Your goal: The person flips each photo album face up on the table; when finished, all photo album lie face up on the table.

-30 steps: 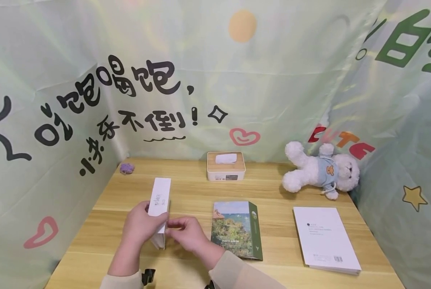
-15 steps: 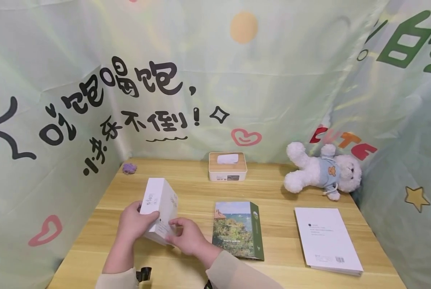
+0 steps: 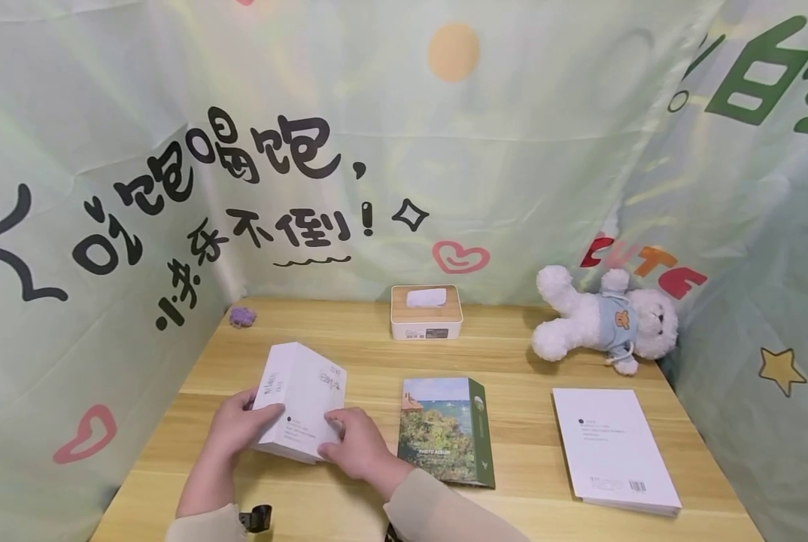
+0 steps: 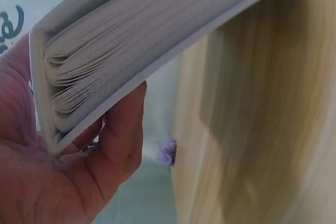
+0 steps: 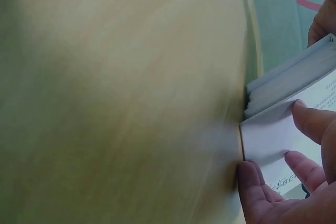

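Note:
A thick white photo album point(image 3: 302, 406) is held tilted above the left part of the table, its spine and printed cover showing in the head view. My left hand point(image 3: 237, 425) grips the spine side, thumb on the front and fingers behind. At the opposite edge my right hand point(image 3: 359, 443) pinches the cover, several fingers lying on its face. Seen from the left wrist, the album point(image 4: 105, 51) shows its bundled page edges between the covers, with fingers point(image 4: 123, 129) curled beneath. In the right wrist view, fingertips and thumb point(image 5: 252, 182) hold the cover's edge.
A photo album with a painted landscape cover point(image 3: 434, 429) lies right of my right hand. Farther right is another white album point(image 3: 614, 452). Behind them are a tissue box point(image 3: 425, 320), a white plush bear point(image 3: 596, 316) and a small purple object point(image 3: 243, 316). Printed fabric walls point(image 3: 404, 150) enclose the table.
The white album has turned from spine-on to showing its printed cover, and tilted back toward the left. The left hand has shifted slightly left and down; both hands keep hold.

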Available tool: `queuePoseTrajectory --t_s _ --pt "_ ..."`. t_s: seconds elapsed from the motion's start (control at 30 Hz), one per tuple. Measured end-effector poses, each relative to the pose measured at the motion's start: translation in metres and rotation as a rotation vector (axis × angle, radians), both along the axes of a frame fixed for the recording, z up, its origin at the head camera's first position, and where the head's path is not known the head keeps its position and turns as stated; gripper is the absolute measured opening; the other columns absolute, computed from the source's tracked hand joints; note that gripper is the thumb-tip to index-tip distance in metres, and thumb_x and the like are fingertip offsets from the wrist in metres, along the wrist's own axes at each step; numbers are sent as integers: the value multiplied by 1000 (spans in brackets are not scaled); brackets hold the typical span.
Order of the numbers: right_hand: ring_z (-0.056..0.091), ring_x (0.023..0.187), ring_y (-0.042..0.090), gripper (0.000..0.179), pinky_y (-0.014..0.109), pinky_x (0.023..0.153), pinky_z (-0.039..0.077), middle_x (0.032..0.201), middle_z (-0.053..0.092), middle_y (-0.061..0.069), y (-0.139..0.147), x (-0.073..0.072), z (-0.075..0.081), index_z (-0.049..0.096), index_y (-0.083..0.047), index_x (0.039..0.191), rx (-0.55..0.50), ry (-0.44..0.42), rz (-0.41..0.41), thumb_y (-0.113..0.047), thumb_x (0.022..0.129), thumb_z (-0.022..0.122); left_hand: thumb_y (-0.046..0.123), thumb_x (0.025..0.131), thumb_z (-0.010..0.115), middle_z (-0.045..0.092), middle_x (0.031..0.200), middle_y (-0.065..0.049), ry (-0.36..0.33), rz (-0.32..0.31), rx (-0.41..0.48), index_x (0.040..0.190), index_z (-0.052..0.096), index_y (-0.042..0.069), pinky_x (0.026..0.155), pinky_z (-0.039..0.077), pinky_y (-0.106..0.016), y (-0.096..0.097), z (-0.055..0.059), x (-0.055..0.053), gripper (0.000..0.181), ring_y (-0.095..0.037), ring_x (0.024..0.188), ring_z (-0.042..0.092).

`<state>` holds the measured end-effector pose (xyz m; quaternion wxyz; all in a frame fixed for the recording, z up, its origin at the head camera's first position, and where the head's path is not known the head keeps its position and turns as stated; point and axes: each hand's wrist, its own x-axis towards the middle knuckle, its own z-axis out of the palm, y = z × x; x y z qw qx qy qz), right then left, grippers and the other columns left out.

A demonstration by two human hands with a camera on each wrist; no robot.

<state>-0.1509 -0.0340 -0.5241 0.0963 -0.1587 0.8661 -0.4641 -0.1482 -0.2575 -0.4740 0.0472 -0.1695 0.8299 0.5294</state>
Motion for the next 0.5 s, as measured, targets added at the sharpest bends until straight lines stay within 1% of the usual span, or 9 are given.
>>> queuePoseTrajectory --t_s 0.1,0.17,0.23,0.3,0.37,0.43,0.5 --pt "62 98 18 56 35 93 56 124 64 15 -2 0 -2 69 1 135 40 22 6 -14 85 89 17 95 75 66 124 -28 -8 19 47 153 43 -12 70 59 -30 -4 -4 0 72 -19 85 68" --pt "64 104 21 55 37 98 56 126 62 15 -4 0 -4 69 1 135 64 35 11 -15 86 88 14 96 74 65 124 -31 -10 29 62 157 38 -9 69 60 -31 -6 -6 1 75 -19 83 69" --pt "65 110 23 55 37 102 55 130 61 16 -5 0 -6 69 -1 137 94 44 12 -16 87 87 12 96 73 62 127 -34 -10 33 62 161 34 -5 69 60 -32 -8 -8 1 77 -21 84 70" --pt "65 115 26 56 39 105 54 134 60 16 -7 -1 -8 69 -2 137 114 54 12 -18 87 87 15 97 72 59 130 -35 -14 22 11 161 35 -2 71 59 -34 -10 -9 1 76 -25 90 68" --pt "65 119 29 56 39 107 52 137 58 17 -8 -1 -9 69 -3 138 136 70 14 -19 87 87 18 97 72 55 135 -39 -23 7 -56 159 40 -2 79 59 -39 -12 -10 1 72 -34 100 67" --pt "64 123 32 57 40 109 51 141 57 18 -9 -1 -10 69 -4 137 169 93 21 -22 87 88 22 97 72 50 139 -43 -45 -20 -146 156 43 -5 89 57 -49 -12 -13 1 71 -46 112 62" --pt "64 125 33 56 39 108 52 143 56 19 -9 -1 -10 70 -4 136 209 129 37 -23 87 88 24 95 75 47 145 -44 -72 -47 -237 153 45 -8 100 50 -62 -12 -16 1 72 -56 123 55"
